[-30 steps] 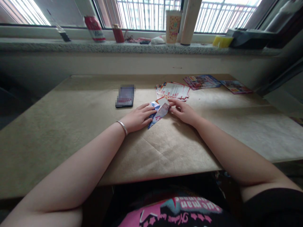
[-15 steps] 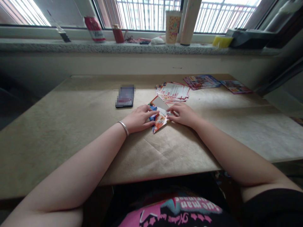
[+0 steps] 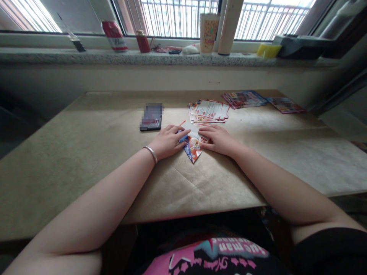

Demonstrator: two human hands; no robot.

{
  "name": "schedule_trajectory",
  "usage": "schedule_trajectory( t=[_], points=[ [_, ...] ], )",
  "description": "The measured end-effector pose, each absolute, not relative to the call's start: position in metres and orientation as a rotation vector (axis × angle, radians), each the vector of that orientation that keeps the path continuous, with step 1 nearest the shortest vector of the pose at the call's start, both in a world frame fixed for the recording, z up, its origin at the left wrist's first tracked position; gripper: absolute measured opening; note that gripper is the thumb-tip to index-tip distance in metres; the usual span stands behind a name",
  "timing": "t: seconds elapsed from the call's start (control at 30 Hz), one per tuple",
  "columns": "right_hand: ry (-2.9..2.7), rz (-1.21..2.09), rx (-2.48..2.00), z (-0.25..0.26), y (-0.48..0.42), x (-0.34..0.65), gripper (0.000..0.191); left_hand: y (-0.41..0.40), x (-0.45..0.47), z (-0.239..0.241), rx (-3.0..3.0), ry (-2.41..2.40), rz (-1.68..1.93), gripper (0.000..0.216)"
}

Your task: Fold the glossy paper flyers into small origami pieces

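A folded sheet of printed paper [image 3: 195,148] lies on the table before me, its blue and orange point toward me and a plain white part at the back. My left hand [image 3: 169,142] rests on its left side, fingers spread and pressing down. On the right side, my right hand [image 3: 219,140] lies with fingers stretched over the paper and the thumb apart. Both hands are open, and they cover the sheet's side edges. Just behind is a fanned stack of printed leaflets [image 3: 212,109], white with red edges.
A phone [image 3: 151,116] lies left of the leaflets on the table [image 3: 86,152]. Colourful booklets [image 3: 246,99] sit at the back right. Along the windowsill [image 3: 160,58] stand a red can [image 3: 114,36], a patterned cup [image 3: 208,33] and a yellow object [image 3: 268,50].
The folded paper has flattened and turned, its point now facing more squarely toward me. My right hand's fingers have stretched out from a pinch at the paper's edge to lie across it.
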State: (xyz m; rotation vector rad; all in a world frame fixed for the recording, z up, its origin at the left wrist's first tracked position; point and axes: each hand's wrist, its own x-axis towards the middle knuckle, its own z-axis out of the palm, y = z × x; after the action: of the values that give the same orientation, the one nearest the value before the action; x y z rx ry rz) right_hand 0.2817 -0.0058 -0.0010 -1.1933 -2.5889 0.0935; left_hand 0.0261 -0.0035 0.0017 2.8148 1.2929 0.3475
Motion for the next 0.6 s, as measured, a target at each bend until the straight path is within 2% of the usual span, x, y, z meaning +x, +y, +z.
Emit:
schedule_trajectory(
  t=[0.27, 0.47, 0.53, 0.6],
  points=[
    [-2.548, 0.02, -1.222, -0.0002, -0.0046, 0.2819, 0.048, 0.0002, 0.0221, 0.0028, 2.656, 1.313, 0.323, 0.076],
    [-2.536, 0.017, -1.175, -0.0007, -0.0019, 0.2849, 0.034, 0.0016, 0.0202, 0.0, 2.412, 1.264, 0.661, 0.08],
    [-2.543, -0.009, -1.154, -0.0017, -0.0001, 0.2863, 0.031, 0.0021, 0.0187, 0.0003, 2.274, 1.243, 0.765, 0.074],
    [-2.543, -0.055, -1.162, -0.0019, 0.001, 0.2871, 0.033, 0.0025, 0.0164, 0.0019, 2.164, 1.221, 0.802, 0.058]
  ],
)
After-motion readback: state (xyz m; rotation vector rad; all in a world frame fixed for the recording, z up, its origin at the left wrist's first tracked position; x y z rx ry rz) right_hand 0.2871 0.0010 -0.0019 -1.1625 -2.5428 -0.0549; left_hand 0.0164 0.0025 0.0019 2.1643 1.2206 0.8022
